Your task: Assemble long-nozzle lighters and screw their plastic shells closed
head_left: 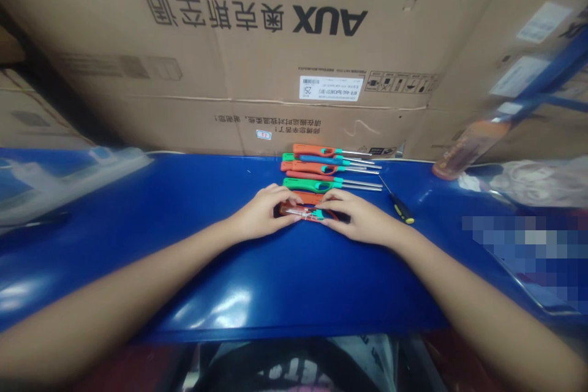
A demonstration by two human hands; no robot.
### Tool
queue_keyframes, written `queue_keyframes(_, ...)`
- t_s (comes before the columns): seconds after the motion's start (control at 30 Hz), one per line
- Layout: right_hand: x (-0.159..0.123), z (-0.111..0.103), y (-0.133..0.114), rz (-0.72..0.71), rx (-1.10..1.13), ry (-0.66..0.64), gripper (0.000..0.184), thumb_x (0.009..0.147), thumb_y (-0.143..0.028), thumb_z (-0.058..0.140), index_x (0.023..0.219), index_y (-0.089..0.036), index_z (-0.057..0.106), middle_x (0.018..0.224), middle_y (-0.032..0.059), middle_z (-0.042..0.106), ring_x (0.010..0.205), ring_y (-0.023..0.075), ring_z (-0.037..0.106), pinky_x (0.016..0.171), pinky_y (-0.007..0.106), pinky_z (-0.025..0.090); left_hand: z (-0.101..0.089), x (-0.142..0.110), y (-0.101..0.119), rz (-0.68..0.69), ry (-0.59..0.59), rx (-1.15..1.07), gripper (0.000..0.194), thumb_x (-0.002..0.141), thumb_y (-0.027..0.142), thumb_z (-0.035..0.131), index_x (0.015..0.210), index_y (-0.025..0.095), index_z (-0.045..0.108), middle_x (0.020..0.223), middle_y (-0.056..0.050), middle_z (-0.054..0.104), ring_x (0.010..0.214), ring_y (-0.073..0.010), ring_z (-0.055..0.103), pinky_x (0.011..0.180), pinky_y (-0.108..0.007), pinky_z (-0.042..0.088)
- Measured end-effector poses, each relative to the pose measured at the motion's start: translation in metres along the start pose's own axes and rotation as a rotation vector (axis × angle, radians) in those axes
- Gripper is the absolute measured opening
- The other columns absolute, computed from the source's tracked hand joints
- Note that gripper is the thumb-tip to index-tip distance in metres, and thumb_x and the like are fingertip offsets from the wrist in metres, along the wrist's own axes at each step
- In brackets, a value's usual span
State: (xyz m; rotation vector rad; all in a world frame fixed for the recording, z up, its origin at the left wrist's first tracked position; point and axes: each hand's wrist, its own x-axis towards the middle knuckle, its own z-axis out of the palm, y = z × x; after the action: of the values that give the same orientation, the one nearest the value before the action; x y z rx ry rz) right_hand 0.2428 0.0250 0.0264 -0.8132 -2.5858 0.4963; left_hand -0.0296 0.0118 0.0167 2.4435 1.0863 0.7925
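Note:
My left hand [261, 213] and my right hand [365, 217] meet over the blue tabletop, closed on the two ends of an orange stick lighter [304, 213]. White and teal inner parts show along its body, so its casing appears to be open. Fingers cover both ends of it. Just beyond lies another orange piece [310, 198], partly hidden by my hands. Further back, a green stick lighter [305, 184] and several orange, blue and red ones are stacked in a row, metal tubes pointing right. Right of them rests a screwdriver [402, 211] with a black and yellow handle.
A large cardboard box [257, 73] stands like a wall behind the blue table [220, 282]. At the back right are an orange bottle [471, 150] and a whitish plastic bag [542, 180]. A clear plastic item [78, 184] lies at the left; a blurred-out patch covers the right.

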Motion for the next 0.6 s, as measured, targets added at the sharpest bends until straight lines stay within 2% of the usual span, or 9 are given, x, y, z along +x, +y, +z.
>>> queue_keyframes(0.07, -0.001, -0.001, 0.0, 0.0, -0.018, -0.005, 0.033, 0.097, -0.034, 0.058, 0.125, -0.022, 0.069, 0.12, 0.0119, 0.063, 0.104, 0.0232, 0.065, 0.095, 0.04, 0.055, -0.002, 0.001, 0.0, 0.007, 0.005, 0.004, 0.02, 0.091, 0.036, 0.068, 0.105, 0.023, 0.075, 0.099, -0.005, 0.074, 0.091, -0.0213, 0.063, 0.089, -0.036, 0.045)
queue_keyframes(0.17, -0.001, -0.003, -0.003, -0.046, -0.084, -0.006, 0.041, 0.095, -0.034, 0.061, 0.134, -0.022, 0.064, 0.129, 0.0139, 0.06, 0.116, 0.0269, 0.06, 0.103, 0.044, 0.051, -0.004, 0.001, -0.003, 0.015, -0.009, -0.011, 0.016, 0.092, 0.032, 0.067, 0.101, 0.024, 0.078, 0.097, -0.005, 0.076, 0.092, -0.0206, 0.065, 0.089, -0.035, 0.046)
queue_keyframes(0.33, -0.003, -0.009, -0.014, -0.11, -0.198, -0.105, 0.055, 0.094, -0.04, 0.063, 0.147, -0.031, 0.052, 0.151, 0.0106, 0.049, 0.135, 0.0318, 0.047, 0.113, 0.055, 0.039, -0.002, 0.0, -0.006, -0.009, -0.032, -0.117, 0.021, 0.092, 0.03, 0.067, 0.109, 0.026, 0.079, 0.093, -0.004, 0.073, 0.083, -0.0165, 0.068, 0.078, -0.028, 0.051)
queue_keyframes(0.6, -0.007, -0.007, -0.018, -0.066, -0.239, -0.185, 0.057, 0.095, -0.045, 0.061, 0.15, -0.034, 0.049, 0.166, 0.0074, 0.027, 0.148, 0.0384, 0.032, 0.118, 0.061, 0.029, -0.005, 0.001, -0.001, -0.013, -0.063, -0.086, 0.021, 0.091, 0.029, 0.069, 0.109, 0.026, 0.08, 0.086, -0.004, 0.071, 0.077, -0.0156, 0.066, 0.073, -0.026, 0.05)
